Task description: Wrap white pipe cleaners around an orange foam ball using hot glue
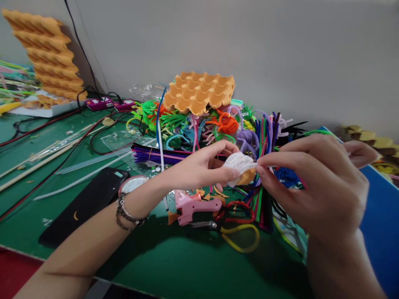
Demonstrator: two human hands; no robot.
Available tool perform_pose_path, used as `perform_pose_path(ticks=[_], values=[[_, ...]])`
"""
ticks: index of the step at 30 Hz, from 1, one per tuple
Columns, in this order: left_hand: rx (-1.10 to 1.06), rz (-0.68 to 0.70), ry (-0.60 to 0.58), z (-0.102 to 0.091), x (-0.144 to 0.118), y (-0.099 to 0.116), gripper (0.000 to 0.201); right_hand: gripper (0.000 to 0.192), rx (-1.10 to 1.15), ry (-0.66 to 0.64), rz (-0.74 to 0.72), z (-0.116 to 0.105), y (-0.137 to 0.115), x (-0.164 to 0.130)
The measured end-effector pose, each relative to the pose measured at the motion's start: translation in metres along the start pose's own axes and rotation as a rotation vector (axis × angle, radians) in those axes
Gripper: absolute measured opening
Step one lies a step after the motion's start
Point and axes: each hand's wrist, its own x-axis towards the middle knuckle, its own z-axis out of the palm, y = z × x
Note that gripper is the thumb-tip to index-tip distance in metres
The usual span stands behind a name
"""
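Above the middle of the table, my left hand (202, 164) is closed around a small bundle of wound white pipe cleaner (238, 162). A piece of orange egg carton (247, 177) shows under the white windings. My right hand (324, 187) pinches the strand's end at the bundle's right side, thumb against forefinger. Below the hands lie a pink glue gun (199, 206) and scissors with yellow handles (241, 240). A red-handled tool (240, 219) lies partly behind them.
An orange egg tray (201, 91) rests on heaped coloured pipe cleaners (183, 128) by the wall. A black phone-like slab (84, 207) lies at left, near wooden sticks (46, 162) and cables. A blue board (378, 220) is at right. Another egg tray (50, 54) leans at back left.
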Motion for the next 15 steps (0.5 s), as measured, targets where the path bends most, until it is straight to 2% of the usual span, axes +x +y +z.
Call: perform_pose_path(ticks=[4, 10, 15], values=[[0.054, 0.032, 0.006, -0.001, -0.002, 0.002, 0.026, 0.012, 0.008, -0.013, 0.003, -0.002, 0.001, 0.001], [0.116, 0.002, -0.008, -0.004, -0.003, 0.006, 0.027, 0.014, 0.099, -0.001, -0.019, -0.005, 0.008, 0.0], [0.028, -0.027, -0.044, -0.006, -0.001, 0.006, 0.031, 0.014, 0.141, 0.002, -0.004, -0.003, 0.011, -0.002]])
